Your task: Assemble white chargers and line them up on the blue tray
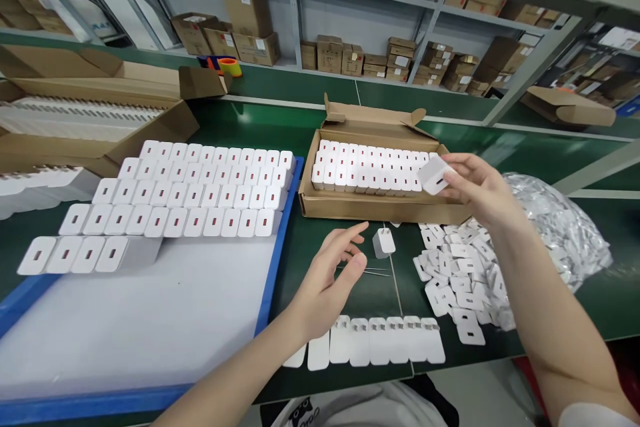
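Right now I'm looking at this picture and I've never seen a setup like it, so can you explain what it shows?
There's no robot here, just a person's two bare hands, seen from one camera worn on their head, looking forward and down.

The right hand holds a white charger block with a slot in its face, by an open cardboard box packed with similar blocks. The left hand, fingers apart, is near a single pronged charger.

On the green workbench, a blue-rimmed tray sits to the left with rows of chargers. More pronged chargers line the near edge. To the right are loose slotted plates and a clear plastic bag.
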### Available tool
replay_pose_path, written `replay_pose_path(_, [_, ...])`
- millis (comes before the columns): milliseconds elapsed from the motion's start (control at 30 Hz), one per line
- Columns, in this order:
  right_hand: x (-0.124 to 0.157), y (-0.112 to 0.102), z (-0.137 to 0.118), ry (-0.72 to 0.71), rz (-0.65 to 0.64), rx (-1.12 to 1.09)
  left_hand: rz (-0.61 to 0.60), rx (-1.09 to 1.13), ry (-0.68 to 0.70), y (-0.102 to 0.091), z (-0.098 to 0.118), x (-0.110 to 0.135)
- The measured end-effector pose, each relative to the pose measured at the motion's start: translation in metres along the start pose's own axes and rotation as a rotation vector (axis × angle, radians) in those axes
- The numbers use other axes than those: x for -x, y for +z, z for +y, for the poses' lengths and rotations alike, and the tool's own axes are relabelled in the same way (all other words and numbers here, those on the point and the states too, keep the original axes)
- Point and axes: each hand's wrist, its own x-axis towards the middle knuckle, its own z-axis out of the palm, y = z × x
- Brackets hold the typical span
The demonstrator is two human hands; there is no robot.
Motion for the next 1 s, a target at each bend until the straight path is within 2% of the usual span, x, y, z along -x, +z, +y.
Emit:
replay_pose_path(100, [-0.042,-0.028,0.017,0.230,0.037,0.134,-0.027,-0.002,-0.010,0.000,0.001,0.001])
replay_pose_path(233, [-0.070,-0.028,0.041,0.394,-0.020,0.238,-0.037,0.000,-0.015,0.001,0.001,0.000])
replay_pose_path(433, [-0.083,-0.010,0.060,0.449,-0.075,0.299,-0.018,0.022,-0.059,0.001,0.002,0.000])
replay_pose_path(600, [-0.086,-0.013,0.062,0.386,-0.045,0.412,-0.015,0.026,-0.047,0.000,0.002,0.000])
replay_pose_path(700, [-0.073,-0.017,0.051,0.244,0.032,0.537,0.010,0.030,-0.049,0.000,0.002,-0.001])
replay_pose_path(800, [-0.040,-0.014,0.033,0.043,0.097,0.673,0.061,0.027,-0.075,0.000,0.002,-0.003])
replay_pose_path(833, [-0.025,-0.012,0.029,-0.006,0.075,0.718,0.076,0.024,-0.089,0.001,0.002,-0.004])
replay_pose_path(900, [0.003,-0.005,0.027,-0.049,-0.055,0.818,0.094,0.020,-0.114,0.002,0.001,-0.005])
replay_pose_path(1000, [0.034,0.004,0.043,-0.005,-0.230,1.009,0.098,-0.010,-0.126,0.004,-0.003,-0.005])
